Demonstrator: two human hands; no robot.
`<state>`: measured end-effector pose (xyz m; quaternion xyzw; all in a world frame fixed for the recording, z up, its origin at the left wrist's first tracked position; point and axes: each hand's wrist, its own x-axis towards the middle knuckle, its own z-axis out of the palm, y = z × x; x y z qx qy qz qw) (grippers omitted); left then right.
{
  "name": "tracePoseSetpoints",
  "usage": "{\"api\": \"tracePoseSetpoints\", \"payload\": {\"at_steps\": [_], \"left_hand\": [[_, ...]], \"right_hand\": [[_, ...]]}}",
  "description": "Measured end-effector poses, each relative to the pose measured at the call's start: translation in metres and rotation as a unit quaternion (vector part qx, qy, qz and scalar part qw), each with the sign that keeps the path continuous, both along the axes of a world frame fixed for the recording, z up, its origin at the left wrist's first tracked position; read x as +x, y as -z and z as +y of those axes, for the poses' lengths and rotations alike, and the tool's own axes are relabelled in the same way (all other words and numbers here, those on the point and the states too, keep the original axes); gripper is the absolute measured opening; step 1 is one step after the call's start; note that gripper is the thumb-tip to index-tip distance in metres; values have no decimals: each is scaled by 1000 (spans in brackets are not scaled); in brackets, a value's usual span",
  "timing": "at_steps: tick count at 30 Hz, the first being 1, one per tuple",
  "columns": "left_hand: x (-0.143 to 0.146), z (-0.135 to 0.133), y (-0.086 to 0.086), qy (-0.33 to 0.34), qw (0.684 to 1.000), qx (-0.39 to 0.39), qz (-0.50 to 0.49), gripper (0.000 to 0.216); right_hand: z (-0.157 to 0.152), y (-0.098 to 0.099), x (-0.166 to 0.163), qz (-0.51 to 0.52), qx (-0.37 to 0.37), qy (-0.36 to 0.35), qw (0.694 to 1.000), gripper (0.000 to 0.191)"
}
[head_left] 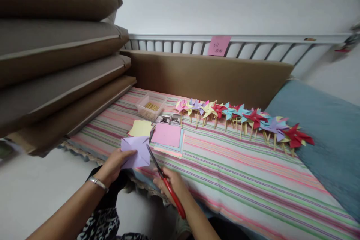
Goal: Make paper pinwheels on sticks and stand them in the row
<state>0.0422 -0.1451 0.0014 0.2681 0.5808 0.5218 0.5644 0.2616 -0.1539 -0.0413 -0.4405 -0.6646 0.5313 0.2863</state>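
Observation:
My left hand (116, 163) pinches a purple paper square (139, 153) at its left side, thumb on top. Diagonal lines run in from the square's corners; I cannot tell exactly which are cuts. My right hand (173, 182) is closed around red-handled scissors (173, 195), whose dark blades point up and left toward the square's right edge. Just beyond lie yellow paper squares (140, 128) and a stack topped by a pink sheet (166, 135), with blue and other sheets showing under it.
Finished paper pinwheels on sticks (225, 110) lie in a row along the back. A clear plastic box (152, 105) of short sticks and small metallic containers (168, 120) stand left of them. Stacked cushions (64, 45) rise at left; a brown panel (202, 77) borders the striped cloth (239, 172).

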Motion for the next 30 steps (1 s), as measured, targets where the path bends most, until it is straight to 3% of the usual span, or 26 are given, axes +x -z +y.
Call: {"api": "tracePoseSetpoints", "payload": {"at_steps": [4, 14, 24, 30], "left_hand": [[-11, 1, -6, 4, 1000, -26, 10, 18], [-18, 1, -7, 31, 999, -39, 6, 21], [-9, -2, -17, 31, 999, -33, 13, 20], [-3, -3, -22, 34, 999, -27, -1, 20]], "right_hand": [[-6, 0, -3, -36, -33, -56, 997, 37], [-5, -6, -7, -95, -102, -85, 987, 34], [-13, -9, -5, -59, -53, -49, 996, 23], [-15, -11, -5, -29, -63, -28, 997, 21]]}}
